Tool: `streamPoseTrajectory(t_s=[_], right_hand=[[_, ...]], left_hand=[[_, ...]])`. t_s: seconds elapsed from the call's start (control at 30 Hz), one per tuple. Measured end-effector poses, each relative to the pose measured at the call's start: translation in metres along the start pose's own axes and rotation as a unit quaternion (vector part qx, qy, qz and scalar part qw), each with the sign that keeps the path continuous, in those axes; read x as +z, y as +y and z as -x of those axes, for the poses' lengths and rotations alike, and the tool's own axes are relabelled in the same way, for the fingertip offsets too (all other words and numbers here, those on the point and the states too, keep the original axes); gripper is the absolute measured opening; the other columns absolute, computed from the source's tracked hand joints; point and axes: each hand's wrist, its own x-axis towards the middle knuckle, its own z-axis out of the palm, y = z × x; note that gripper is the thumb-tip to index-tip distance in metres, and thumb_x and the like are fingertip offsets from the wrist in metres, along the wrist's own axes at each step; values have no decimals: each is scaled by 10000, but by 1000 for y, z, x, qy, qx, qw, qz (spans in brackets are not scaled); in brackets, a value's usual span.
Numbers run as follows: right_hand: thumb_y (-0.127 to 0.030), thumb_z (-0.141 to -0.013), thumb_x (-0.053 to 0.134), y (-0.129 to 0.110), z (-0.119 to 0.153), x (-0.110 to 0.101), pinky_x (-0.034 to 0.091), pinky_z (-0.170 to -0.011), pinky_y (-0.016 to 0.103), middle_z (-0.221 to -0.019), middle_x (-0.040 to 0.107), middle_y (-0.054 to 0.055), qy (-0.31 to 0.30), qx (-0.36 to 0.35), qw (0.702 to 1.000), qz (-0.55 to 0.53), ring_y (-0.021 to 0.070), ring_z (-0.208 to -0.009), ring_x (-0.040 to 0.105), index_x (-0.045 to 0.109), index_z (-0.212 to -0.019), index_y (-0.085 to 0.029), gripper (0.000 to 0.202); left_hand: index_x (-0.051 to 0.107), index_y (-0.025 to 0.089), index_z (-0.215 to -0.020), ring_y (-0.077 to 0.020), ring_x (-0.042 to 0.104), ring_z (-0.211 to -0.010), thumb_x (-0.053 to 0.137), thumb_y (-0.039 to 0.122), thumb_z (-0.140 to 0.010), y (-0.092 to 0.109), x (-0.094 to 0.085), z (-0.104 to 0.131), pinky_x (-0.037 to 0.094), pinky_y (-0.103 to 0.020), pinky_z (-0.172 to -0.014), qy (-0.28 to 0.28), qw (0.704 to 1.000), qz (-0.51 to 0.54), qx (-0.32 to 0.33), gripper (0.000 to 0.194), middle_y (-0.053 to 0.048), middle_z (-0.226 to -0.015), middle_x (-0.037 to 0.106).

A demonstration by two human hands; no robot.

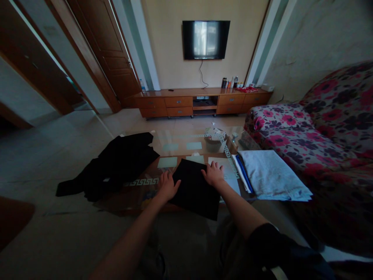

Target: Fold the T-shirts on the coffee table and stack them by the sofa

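Note:
A black folded piece of cloth (194, 188) lies flat on the glass coffee table (136, 175), its near edge hanging over the table's front. My left hand (168, 186) rests at its left edge with fingers stretched out. On its upper right part lies my right hand (214, 174), fingers spread. A white sheet (233, 182) shows partly from under the cloth and my right forearm. To the left, a loose black garment (116, 161) is spread in a rumpled heap. Right of my right hand sits a stack of folded clothes, with a light blue-grey garment (272, 175) on top.
A bin-like container (213, 144) and a small glass item (234, 136) stand near the table's far right. A flower-patterned sofa (291, 132) borders the right side. Beyond are a wooden TV cabinet (179, 102) with bottles and cans, and a wall television (206, 40).

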Motion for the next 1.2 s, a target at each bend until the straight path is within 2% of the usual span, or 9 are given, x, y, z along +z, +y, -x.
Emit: streamPoseTrajectory(t_s=[0.2,0.37,0.5,0.6,0.7,0.83,0.93,1.07,1.2], right_hand=[[-582,-949,574,14,-5,-11,399,-1044,489,-1393,571,234,-59,6,998,-20,375,-1324,487,614,-1311,-130,580],[-551,-981,551,29,-13,-20,466,-934,366,-1235,692,180,-134,-4,984,-113,293,-1150,648,613,-1241,-164,471],[-489,-1008,537,27,-19,-20,466,-901,299,-1191,717,157,-111,44,969,-214,258,-1118,667,636,-1181,-168,378],[-468,-1017,518,19,-18,-20,478,-871,298,-1154,724,199,-91,125,950,-270,282,-1113,673,656,-1167,-131,394],[-472,-1015,504,13,-13,-19,500,-833,314,-1119,734,221,-108,151,942,-279,301,-1078,694,682,-1153,-105,431],[-451,-942,590,19,-4,-22,537,-784,349,-997,759,213,-165,150,940,-258,319,-962,733,738,-1035,-111,382],[-428,-840,703,24,4,-28,545,-827,415,-1015,745,254,-188,155,954,-174,372,-1001,723,750,-1006,-102,369],[-425,-896,642,10,14,-29,489,-973,501,-1273,658,275,-67,122,989,-42,396,-1215,618,669,-1241,-101,475],[-446,-999,504,-13,19,-12,363,-1147,482,-1566,456,187,47,-84,995,-34,347,-1457,384,556,-1426,-154,519]], left_hand=[[607,152,-1054,-317,629,-1132,612,395,-870,-4,-21,-7,462,-399,-984,-79,994,72,-19,305,-187,-1162,669],[551,212,-901,-222,671,-884,649,427,-818,-21,-28,-28,516,-315,-765,-174,934,308,-47,251,-37,-902,699],[542,208,-937,-213,677,-837,699,444,-788,-31,-39,-40,530,-315,-739,-134,899,406,-97,320,-21,-858,692],[550,195,-1061,-244,679,-987,663,357,-828,-30,-45,-43,544,-374,-868,12,933,341,-118,305,-77,-1021,694],[569,187,-1165,-279,594,-1221,596,282,-868,-20,-46,-36,470,-433,-1066,116,970,210,-46,313,-129,-1223,626],[561,206,-1310,-276,511,-1346,526,363,-957,2,-41,-15,395,-427,-1161,57,984,136,105,388,-131,-1418,545],[546,216,-1376,-281,402,-1461,468,431,-1001,15,-33,-5,309,-429,-1224,3,984,82,160,440,-109,-1564,447],[502,152,-1436,-280,353,-1500,368,429,-1038,27,-22,-8,258,-431,-1250,17,987,43,151,503,-149,-1580,438],[522,117,-1425,-294,398,-1470,351,439,-1042,40,-7,-13,286,-444,-1233,41,987,12,152,529,-178,-1515,506]])
